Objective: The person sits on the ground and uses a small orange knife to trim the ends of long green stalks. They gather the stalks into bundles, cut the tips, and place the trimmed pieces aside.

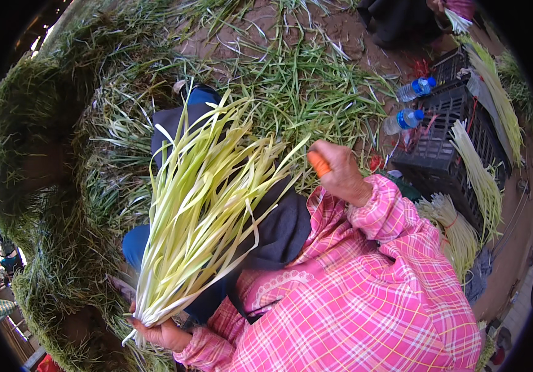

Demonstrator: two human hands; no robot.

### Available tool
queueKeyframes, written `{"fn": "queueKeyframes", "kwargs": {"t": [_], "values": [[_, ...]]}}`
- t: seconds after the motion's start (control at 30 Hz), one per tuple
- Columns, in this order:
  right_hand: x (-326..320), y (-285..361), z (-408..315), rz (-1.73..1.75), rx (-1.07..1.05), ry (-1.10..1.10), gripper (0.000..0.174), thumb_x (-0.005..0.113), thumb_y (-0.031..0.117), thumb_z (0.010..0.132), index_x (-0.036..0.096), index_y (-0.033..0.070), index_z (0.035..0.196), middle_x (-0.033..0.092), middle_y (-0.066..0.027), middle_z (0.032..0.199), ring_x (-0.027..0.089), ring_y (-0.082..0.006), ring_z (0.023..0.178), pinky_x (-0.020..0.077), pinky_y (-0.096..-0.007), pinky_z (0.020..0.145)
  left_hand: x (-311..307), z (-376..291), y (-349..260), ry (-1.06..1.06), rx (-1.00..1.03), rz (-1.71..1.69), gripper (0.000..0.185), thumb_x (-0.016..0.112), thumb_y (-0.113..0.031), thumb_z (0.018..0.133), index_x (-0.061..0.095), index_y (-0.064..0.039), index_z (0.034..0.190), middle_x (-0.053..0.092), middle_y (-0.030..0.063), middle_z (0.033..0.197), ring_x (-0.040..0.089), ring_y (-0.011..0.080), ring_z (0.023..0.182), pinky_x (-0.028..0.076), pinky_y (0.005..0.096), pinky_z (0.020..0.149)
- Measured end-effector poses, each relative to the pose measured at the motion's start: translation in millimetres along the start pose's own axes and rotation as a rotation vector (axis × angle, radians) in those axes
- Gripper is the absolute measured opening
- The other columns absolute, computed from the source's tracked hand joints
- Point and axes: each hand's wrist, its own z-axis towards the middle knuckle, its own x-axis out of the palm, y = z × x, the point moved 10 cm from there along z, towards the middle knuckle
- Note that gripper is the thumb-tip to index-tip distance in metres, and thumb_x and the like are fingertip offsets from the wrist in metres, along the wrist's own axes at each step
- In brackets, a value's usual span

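Note:
A loose bunch of pale yellow-green blanched chives (206, 200) fans out across my lap, over a dark apron (283, 228). My left hand (166, 332) grips the white stem ends at the lower left, and the leaf tips spread up and to the right. Beside those tips, my right hand (338, 172) is raised with its fingers curled. An orange wrap (318, 163) covers one of its fingers. One long leaf reaches close to this hand; whether the fingers hold it is hidden.
Green leaf trimmings (303, 88) litter the ground ahead. Heaped grass (29, 139) lines the left. At right stand a black plastic crate (438, 139), two water bottles (403, 121) and a tied chive bundle (452, 228); more chives (478, 181) lie on the crate. Another person (396, 21) is at top right.

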Motion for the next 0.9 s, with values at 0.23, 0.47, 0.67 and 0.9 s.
{"fn": "queueKeyframes", "kwargs": {"t": [0.23,0.47,0.67,0.9], "values": [[-53,10,22,-0.039,-0.127,-0.198,0.031,0.055,-0.006,0.079,0.058,0.004,0.108,0.06,-0.0084,0.086,0.056,-0.0139,0.07,0.0447,-0.0255,0.06,-3,-6,-3,0.035,-0.002,-0.012,0.025,0.057,-0.024,0.088,0.053,-0.003,0.101,0.056,0.0128,0.104,0.051,0.0276,0.105,0.038,0.0511,0.095],[40,68,28,-0.152,-0.48,0.127,0.023,0.054,0.001,0.073,0.058,0.005,0.095,0.056,-0.0123,0.09,0.059,-0.0303,0.075,0.0495,-0.0345,0.062,-3,-6,-8,0.018,0.018,0.042,0.022,0.057,-0.021,0.088,0.053,-0.003,0.099,0.056,0.0114,0.103,0.052,0.0261,0.101,0.039,0.0507,0.093],[38,51,5,0.057,-0.323,0.263,0.009,0.057,0.005,0.076,0.05,0.001,0.08,0.051,-0.0132,0.074,0.056,-0.0332,0.067,0.0443,-0.0393,0.055,-13,-26,-12,-0.003,-0.021,0.03,0.02,0.059,-0.017,0.087,0.052,-0.003,0.1,0.055,0.0116,0.106,0.049,0.0273,0.106,0.036,0.0532,0.096],[37,-6,4,0.28,0.031,0.118,0.004,0.055,0.001,0.081,0.056,-0.003,0.082,0.057,-0.0124,0.066,0.056,-0.0186,0.059,0.0425,-0.0297,0.056,-39,-26,23,-0.016,-0.266,-0.152,0.019,0.059,-0.014,0.085,0.052,-0.007,0.102,0.054,0.0132,0.109,0.049,0.0307,0.108,0.036,0.0587,0.093]]}}
